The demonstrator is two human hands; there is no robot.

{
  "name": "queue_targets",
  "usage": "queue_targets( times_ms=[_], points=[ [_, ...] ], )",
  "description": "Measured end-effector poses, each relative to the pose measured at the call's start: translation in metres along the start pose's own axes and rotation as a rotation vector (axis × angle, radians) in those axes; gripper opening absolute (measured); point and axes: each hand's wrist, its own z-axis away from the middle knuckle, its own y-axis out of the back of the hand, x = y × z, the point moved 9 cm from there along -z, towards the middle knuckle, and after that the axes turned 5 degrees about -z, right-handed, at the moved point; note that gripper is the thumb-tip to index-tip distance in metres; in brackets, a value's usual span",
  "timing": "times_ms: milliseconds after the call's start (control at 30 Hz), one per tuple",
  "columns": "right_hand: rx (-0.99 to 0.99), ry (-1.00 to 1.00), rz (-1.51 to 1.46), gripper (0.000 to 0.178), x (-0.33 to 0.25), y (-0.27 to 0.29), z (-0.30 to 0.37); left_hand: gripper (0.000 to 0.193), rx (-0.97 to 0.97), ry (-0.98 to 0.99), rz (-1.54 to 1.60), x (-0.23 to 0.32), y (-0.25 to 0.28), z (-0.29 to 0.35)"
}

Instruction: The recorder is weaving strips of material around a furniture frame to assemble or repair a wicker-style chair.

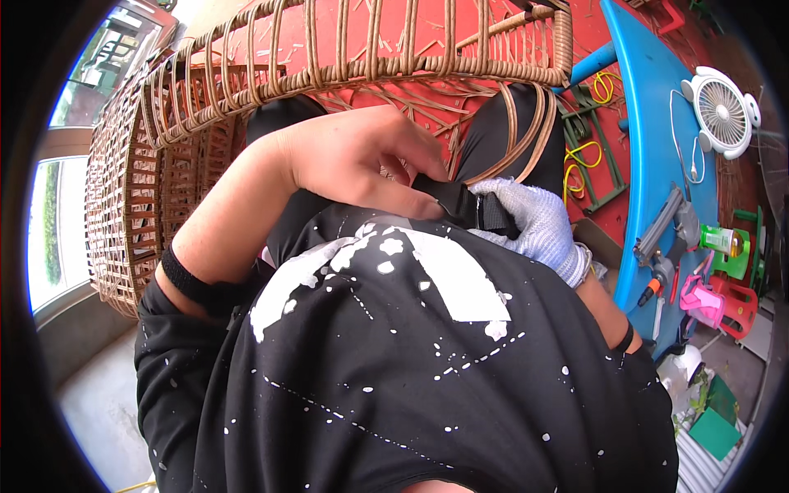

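My bare left hand (362,160) reaches in over my lap, its thumb and fingers curled about the near end of a dark piece that I cannot make out well. Closed from the right, my right hand (530,218) wears a white knitted glove and grips a black webbing strap (491,214) at my waist. The two hands are close together, just in front of my black shirt. Beyond them, several long brown rattan strips (530,135) loop down over my right knee. Across my knees, farther out, lies a woven rattan frame (353,78).
A large woven rattan piece (123,205) stands at left. Cut strips litter the red floor (329,37). On the right, a blue table (649,107) bears a white fan (723,111), a nail-gun-like tool (662,226) and hand tools. Yellow cord (579,168) hangs around a green metal frame (604,135).
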Motion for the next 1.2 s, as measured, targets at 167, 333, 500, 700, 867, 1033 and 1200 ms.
queue_targets(
  times_ms=[167, 333, 500, 700, 867, 1033, 1200],
  points=[
    [0.059, 0.026, 0.014, 0.043, -0.003, 0.002, 0.003, 0.031, -0.023, 0.121, 0.110, -0.013, -0.006, 0.004],
    [0.060, -0.013, 0.016, 0.041, 0.013, 0.003, 0.005, 0.031, 0.084, 0.084, -0.027, -0.005, -0.010, 0.003],
    [0.077, -0.058, -0.036, 0.043, 0.019, 0.004, 0.006, 0.026, 0.376, 0.053, -0.262, 0.023, 0.008, 0.001],
    [0.103, -0.115, -0.046, 0.045, 0.021, 0.008, 0.010, 0.021, 0.348, 0.050, -0.305, 0.027, -0.006, -0.001],
    [0.116, -0.110, -0.054, 0.045, 0.026, 0.008, 0.012, 0.021, 0.364, 0.059, -0.387, 0.031, -0.014, -0.005],
    [0.124, -0.069, -0.005, 0.045, 0.026, 0.009, 0.013, 0.026, 0.479, 0.026, -0.281, 0.029, -0.014, -0.002],
    [0.142, -0.119, -0.121, 0.044, 0.020, 0.009, 0.013, 0.029, 0.516, -0.015, -0.229, 0.022, -0.015, -0.002]
  ],
)
